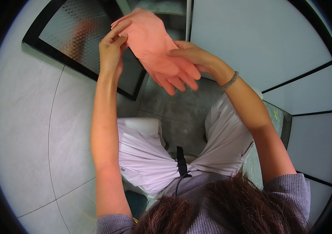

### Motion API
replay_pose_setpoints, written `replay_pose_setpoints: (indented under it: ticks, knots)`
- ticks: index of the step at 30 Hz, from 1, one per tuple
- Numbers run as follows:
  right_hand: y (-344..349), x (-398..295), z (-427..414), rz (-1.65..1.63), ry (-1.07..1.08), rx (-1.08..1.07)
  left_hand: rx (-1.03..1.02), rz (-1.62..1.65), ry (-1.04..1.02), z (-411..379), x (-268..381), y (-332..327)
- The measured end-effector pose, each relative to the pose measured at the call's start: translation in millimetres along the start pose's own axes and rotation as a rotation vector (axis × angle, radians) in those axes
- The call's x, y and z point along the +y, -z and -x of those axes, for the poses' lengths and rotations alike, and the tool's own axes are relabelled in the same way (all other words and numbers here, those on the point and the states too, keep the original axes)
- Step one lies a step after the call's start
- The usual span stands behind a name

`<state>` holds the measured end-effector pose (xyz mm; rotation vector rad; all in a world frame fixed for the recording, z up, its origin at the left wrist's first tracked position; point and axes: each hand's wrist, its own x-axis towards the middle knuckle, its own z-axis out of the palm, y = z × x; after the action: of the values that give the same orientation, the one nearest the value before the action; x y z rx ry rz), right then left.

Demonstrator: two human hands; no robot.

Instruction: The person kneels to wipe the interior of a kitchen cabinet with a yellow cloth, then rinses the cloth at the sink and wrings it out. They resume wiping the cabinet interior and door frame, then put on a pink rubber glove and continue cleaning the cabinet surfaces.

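Pink rubber gloves (154, 41), seemingly a pair laid together, are stretched out between my two hands at the top middle of the head view. My left hand (112, 49) pinches the cuff edge between thumb and fingers. On the other side, my right hand (193, 55) grips the gloves near the palm and thumb part, its thumb on top. The glove fingers point down and to the right, over the floor. A braided grey band (230, 81) circles my right wrist. Neither hand wears a glove.
A black-framed door with patterned glass (81, 38) stands open at the upper left, beside an open cabinet (173, 22). Pale panels (253, 35) with dark seams line the right. Grey floor tiles (171, 102) lie between my knees, and light tiles (25, 131) cover the left.
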<state>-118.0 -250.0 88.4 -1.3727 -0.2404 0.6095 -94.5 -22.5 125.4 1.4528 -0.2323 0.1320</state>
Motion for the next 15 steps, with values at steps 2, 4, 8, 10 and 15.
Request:
replay_pose_setpoints:
  ticks: [2,4,8,10,15]
  knots:
    - [0,-3,2,0.042,-0.038,-0.021,-0.096,0.023,-0.077,0,0,0]
    - [1,-4,3,0.043,-0.025,-0.002,-0.223,-0.003,-0.115,8,10,-4]
    - [26,5,-3,-0.106,0.202,0.138,-0.439,-0.144,-0.251,20,23,-18]
    - [29,1,-7,-0.060,0.313,0.230,-0.553,-0.274,-0.400,19,23,-18]
    - [35,-11,0,-0.181,0.339,0.385,-0.604,-0.737,-0.678,32,31,-31]
